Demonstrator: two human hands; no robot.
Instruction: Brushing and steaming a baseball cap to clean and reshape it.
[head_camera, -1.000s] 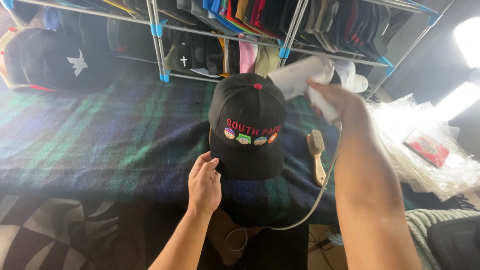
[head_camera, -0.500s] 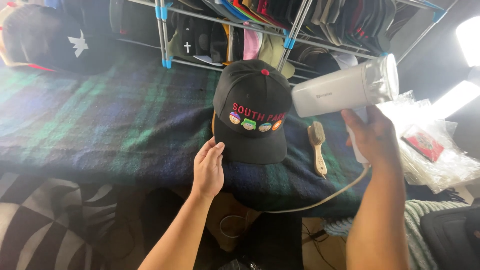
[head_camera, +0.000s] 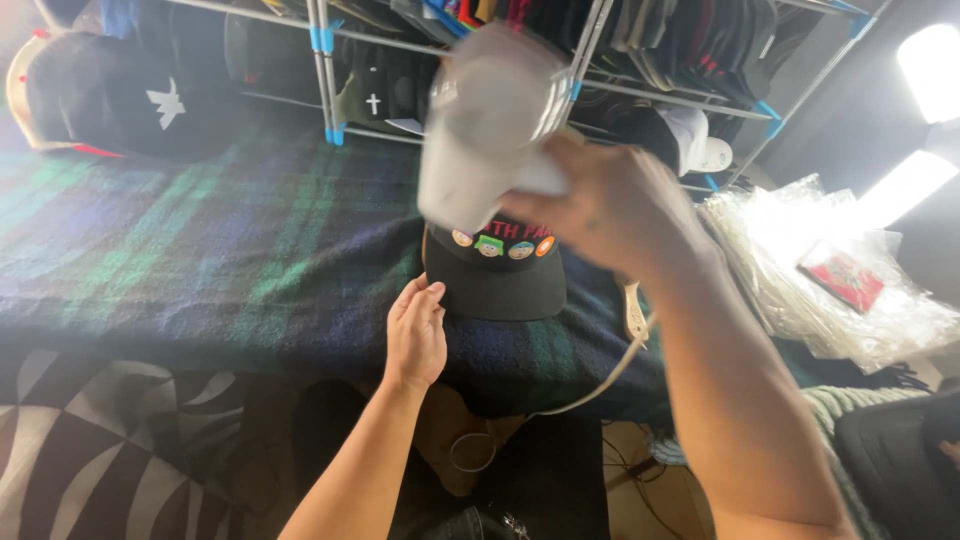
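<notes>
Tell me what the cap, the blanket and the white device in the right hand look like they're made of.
Cap: looks like black matte woven cloth, with raised coloured patches on the front.
Blanket: soft fabric in a green-and-blue plaid, slightly fuzzy, creasing at the edge.
Device: probably smooth white plastic with a translucent upper part; motion blur leaves the finish uncertain. The right hand grips it, and a pale cord trails below.

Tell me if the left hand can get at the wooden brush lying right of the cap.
Probably not directly. The left hand rests at the black cap's left brim edge, while the wooden brush lies beyond the cap, with the right hand and white handheld appliance overhead.
</notes>
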